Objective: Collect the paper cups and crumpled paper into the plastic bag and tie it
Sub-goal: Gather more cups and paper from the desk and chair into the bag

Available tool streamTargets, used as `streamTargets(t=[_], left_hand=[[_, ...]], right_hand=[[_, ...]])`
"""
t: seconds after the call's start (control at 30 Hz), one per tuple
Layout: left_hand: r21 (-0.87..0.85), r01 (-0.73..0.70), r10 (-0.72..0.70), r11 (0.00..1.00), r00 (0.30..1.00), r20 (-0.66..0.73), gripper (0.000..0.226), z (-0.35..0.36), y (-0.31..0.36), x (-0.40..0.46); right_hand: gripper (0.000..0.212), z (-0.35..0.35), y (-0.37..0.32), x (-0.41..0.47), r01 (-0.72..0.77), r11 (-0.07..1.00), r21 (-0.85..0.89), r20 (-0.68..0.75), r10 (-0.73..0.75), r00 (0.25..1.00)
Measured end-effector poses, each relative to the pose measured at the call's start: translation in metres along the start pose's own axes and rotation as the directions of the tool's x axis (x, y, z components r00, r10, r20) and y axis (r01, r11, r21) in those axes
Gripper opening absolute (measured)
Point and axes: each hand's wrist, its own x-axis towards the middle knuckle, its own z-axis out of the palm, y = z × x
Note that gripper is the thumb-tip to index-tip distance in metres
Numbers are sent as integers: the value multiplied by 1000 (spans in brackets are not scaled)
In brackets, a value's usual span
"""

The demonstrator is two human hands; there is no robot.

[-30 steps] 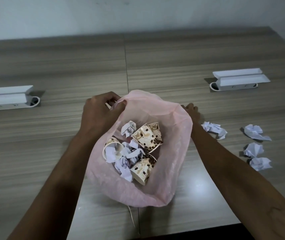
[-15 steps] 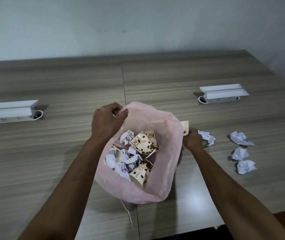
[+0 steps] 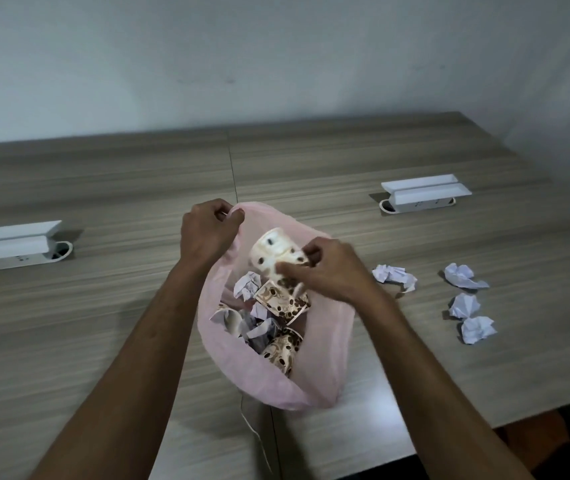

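Observation:
A pink plastic bag (image 3: 314, 382) stands open on the wooden table (image 3: 110, 306). My left hand (image 3: 207, 233) pinches the bag's far rim and holds it up. Over the bag's mouth, my right hand (image 3: 328, 268) grips a paper cup (image 3: 273, 251) with a brown bean pattern, blurred by motion. Inside the bag lie more patterned cups (image 3: 282, 303) and crumpled white paper (image 3: 247, 287). Several crumpled paper balls lie on the table to the right: one close to the bag (image 3: 394, 275), three further out (image 3: 463, 277), (image 3: 463, 304), (image 3: 477, 329).
Two white socket boxes with raised lids sit in the table, one at left (image 3: 13, 245) and one at back right (image 3: 422, 194). A seam runs down the table's middle. The table's near edge is at lower right, a wall behind.
My right hand picked a paper cup up from the table right of the bag and carried it left, over the bag's mouth. The left hand kept its hold on the rim.

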Motion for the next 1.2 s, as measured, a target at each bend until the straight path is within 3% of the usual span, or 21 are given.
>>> streamTargets(t=[0.1, 0.17, 0.27, 0.4, 0.5, 0.6, 0.73, 0.87, 0.93, 1.07, 1.2], left_hand=[[0, -1, 1, 1000, 1000, 5, 11, 2, -1, 2], [1, -14, 14, 1000, 1000, 18, 10, 5, 0, 2], [-6, -30, 30, 1000, 999, 35, 8, 11, 3, 2], [-20, -67, 68, 998, 996, 64, 9, 27, 15, 4], [-26, -105, 107, 994, 991, 76, 12, 41, 26, 7], [-42, -124, 127, 991, 989, 71, 13, 54, 34, 15], [-70, -131, 135, 989, 989, 57, 17, 67, 41, 24], [-26, -132, 134, 991, 986, 103, 21, 76, 38, 26], [-8, -131, 131, 991, 984, 124, 24, 78, 35, 23], [31, -146, 139, 989, 978, 156, 29, 73, 33, 16], [80, -180, 157, 980, 959, 236, 48, 57, 32, 9]], right_hand=[[77, 27, -4, 2, 46, 999, -26, 69, -44, 997], [63, 23, -3, 3, 66, 998, 5, 11, -66, 998], [29, 4, 8, 7, 97, 993, 68, -235, -79, 969], [10, -17, 37, 24, 90, 989, 116, -599, -3, 801], [10, -29, 77, 44, -3, 973, 231, -719, 173, 673], [15, -37, 139, 60, -187, 943, 276, -694, 330, 639], [39, -37, 226, 68, -464, 880, 101, -575, 432, 695], [61, -26, 276, 86, -463, 859, -218, -456, 329, 827], [66, -23, 293, 102, -464, 830, -310, -361, 348, 865], [58, -17, 320, 121, -457, 810, -367, -274, 376, 885], [30, -14, 285, 98, -484, 836, -258, -350, 386, 854]])
